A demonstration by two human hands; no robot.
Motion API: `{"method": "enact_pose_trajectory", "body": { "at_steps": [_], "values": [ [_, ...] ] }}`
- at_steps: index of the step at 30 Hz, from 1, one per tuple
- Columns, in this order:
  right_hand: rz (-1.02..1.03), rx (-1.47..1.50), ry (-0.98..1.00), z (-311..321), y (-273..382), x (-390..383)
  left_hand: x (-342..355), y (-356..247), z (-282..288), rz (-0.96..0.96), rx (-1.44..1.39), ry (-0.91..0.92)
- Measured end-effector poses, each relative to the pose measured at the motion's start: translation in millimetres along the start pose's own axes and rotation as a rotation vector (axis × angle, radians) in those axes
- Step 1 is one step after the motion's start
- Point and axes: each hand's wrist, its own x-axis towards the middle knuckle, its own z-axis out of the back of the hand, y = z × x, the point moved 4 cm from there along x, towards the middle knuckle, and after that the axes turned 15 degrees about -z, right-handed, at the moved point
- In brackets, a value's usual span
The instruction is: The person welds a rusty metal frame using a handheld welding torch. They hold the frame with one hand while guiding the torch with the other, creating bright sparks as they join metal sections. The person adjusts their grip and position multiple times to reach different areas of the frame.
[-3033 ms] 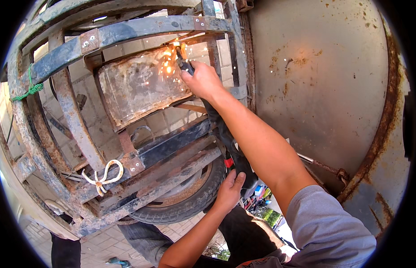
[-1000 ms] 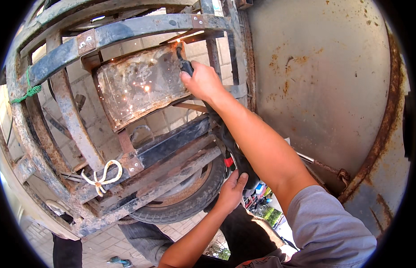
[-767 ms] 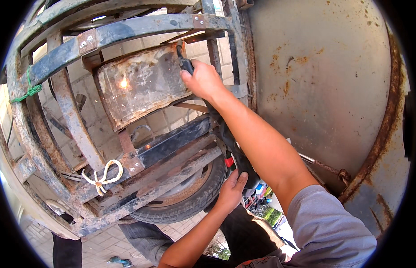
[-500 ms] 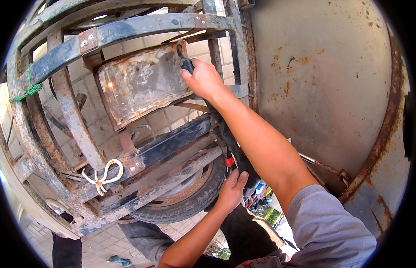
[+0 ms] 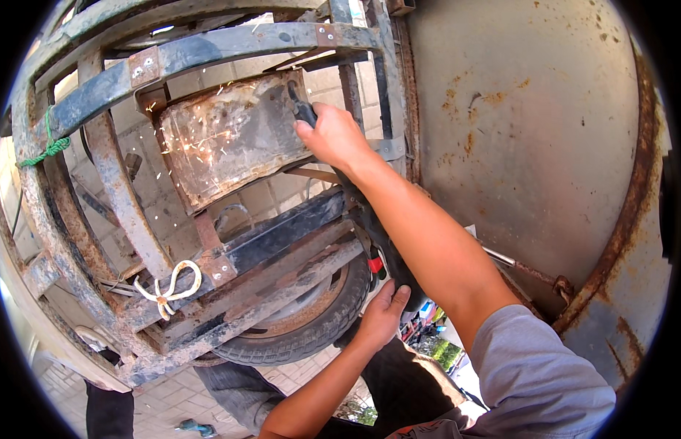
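My right hand point(image 5: 337, 135) is closed around the black handle of a welding torch point(image 5: 304, 110). The torch's curved neck lies over the right side of a rusty, stained metal plate point(image 5: 231, 157) set in a frame of worn bars. Bright sparks point(image 5: 201, 143) scatter across the plate's left half and past its left edge. Lower down, my left hand point(image 5: 384, 313) is closed on a thick black hose-like thing point(image 5: 388, 256) beside the tyre point(image 5: 311, 336), with its fingers partly hidden. A red band point(image 5: 375, 265) shows just above that hand.
Rusty frame bars point(image 5: 128, 190) surround the plate, with a dark crossbar point(image 5: 289, 223) below it. A tied white cord point(image 5: 168, 287) and green string point(image 5: 51, 152) hang on the left bars. A large rust-marked sheet panel point(image 5: 523, 110) stands at the right. Paving point(image 5: 165, 402) lies beneath.
One small glowing spot on the plate's left has become a wide spray of sparks. My right hand and the torch have shifted very slightly downward; my left hand is almost unmoved.
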Motion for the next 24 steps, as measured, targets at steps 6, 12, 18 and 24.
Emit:
{"method": "enact_pose_trajectory", "body": {
  "at_steps": [6, 12, 18, 24],
  "values": [
    [-0.019, 0.017, -0.007, 3, -7, -1, 0, 0, -1, 0.023, 0.02, 0.043],
    [-0.006, 0.03, -0.024, -1, -7, 7, 3, -20, -1, -0.081, -0.041, -0.043],
    [-0.007, 0.009, -0.012, -4, -8, 13, 4, -19, 0, -0.066, -0.08, -0.059],
    [0.049, 0.03, -0.093, -8, -12, 15, 5, -26, -1, -0.087, -0.109, -0.057]
  ]
}}
